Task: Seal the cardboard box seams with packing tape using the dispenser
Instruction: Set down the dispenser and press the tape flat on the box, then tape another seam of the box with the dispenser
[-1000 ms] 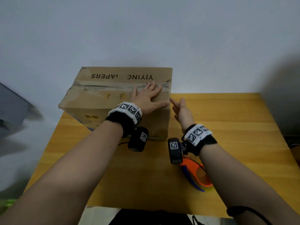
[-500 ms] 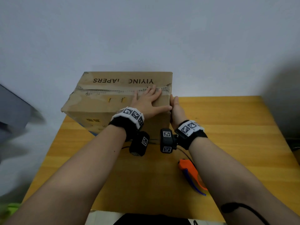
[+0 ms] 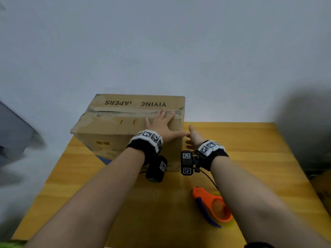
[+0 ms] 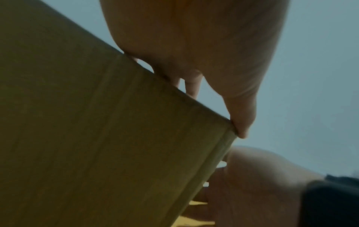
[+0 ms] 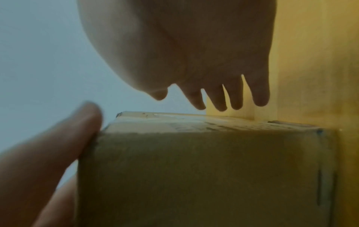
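Observation:
A worn brown cardboard box (image 3: 114, 122) with upside-down black lettering stands at the back left of the wooden table (image 3: 250, 158). My left hand (image 3: 161, 124) lies flat on its top near the right edge, fingers straight over the torn middle seam, thumb at the near right corner. My right hand (image 3: 194, 138) hovers with straight fingers beside the box's right side; in the right wrist view its fingers (image 5: 235, 98) hang just off the box (image 5: 194, 169). The orange tape dispenser (image 3: 213, 204) with a blue blade lies on the table under my right forearm, held by nobody.
A pale wall rises right behind the box. A dark shadowed shape (image 3: 304, 131) stands at the table's right rear, and a grey blurred object (image 3: 12, 133) sits off the left edge. Bare tabletop lies to the right of the box and in front of it.
My right hand went forward to the box's right side, away from the dispenser, then eased slightly off it. My left hand stayed flat on the box top.

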